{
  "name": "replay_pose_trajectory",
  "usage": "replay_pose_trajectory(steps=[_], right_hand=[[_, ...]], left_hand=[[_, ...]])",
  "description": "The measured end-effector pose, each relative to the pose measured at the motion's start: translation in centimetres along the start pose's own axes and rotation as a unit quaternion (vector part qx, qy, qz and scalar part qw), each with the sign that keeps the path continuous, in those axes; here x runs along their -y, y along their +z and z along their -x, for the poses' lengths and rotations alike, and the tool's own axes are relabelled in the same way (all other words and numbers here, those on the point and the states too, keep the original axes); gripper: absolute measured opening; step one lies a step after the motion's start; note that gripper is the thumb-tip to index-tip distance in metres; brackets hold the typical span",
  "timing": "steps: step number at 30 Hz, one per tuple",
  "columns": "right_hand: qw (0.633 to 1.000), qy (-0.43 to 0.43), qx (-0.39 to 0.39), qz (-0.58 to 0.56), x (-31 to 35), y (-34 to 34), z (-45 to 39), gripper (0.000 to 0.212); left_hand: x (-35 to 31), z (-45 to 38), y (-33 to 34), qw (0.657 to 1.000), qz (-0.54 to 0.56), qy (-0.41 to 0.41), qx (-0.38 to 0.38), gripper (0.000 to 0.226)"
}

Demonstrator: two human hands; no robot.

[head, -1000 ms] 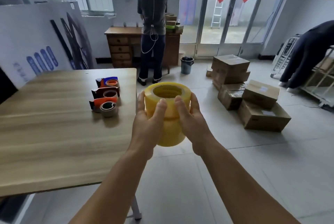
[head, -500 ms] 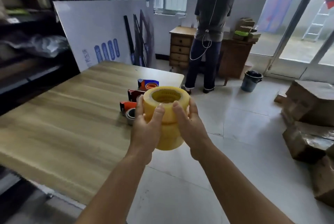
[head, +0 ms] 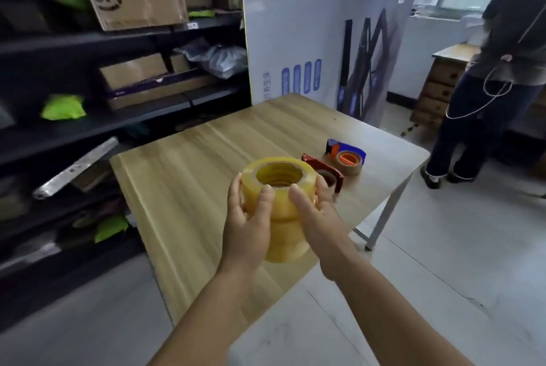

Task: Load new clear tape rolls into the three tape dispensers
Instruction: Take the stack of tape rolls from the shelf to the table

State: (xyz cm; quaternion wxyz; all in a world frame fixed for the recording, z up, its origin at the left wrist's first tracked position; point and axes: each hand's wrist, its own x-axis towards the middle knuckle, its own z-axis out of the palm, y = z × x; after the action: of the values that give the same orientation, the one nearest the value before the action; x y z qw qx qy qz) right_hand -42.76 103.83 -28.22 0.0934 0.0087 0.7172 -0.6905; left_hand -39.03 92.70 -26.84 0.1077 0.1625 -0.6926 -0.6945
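Two hands, left [head: 248, 218] and right [head: 317, 212], held a grip around the stacked tape rolls [head: 277, 206] above the tabletop [head: 189, 176]; smooth, stiff, probably slippery sides suited clasping.

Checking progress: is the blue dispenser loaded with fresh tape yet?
Not yet. The blue dispenser holds only a thin brown core; the tape rolls are stacked between both hands.
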Motion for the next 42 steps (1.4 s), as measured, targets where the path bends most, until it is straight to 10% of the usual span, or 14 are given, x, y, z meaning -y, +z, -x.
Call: replay_pose_trajectory(steps=[17, 22, 28, 42], right_hand=[[0.987, 0.068, 0.138, 0.046, -3.3, 5.6, -14.8, 0.085], [0.979, 0.066, 0.188, 0.053, -4.1, 7.0, -18.5, 0.044], [0.963, 0.084, 0.248, 0.055, -5.3, 7.9, -24.2, 0.077], [0.939, 0.093, 0.327, 0.057, -7.1, 8.9, -32.8, 0.070]], left_hand=[[5.7, -12.7, -0.8, 0.986, 0.036, -0.061, -0.153, 0.060], [6.3, -15.4, -0.8, 0.974, 0.060, -0.085, -0.201, 0.065], [7.0, -19.8, 0.3, 0.960, 0.066, -0.116, -0.246, 0.071], [10.0, -27.0, 1.8, 0.940, 0.040, -0.138, -0.310, 0.064]])
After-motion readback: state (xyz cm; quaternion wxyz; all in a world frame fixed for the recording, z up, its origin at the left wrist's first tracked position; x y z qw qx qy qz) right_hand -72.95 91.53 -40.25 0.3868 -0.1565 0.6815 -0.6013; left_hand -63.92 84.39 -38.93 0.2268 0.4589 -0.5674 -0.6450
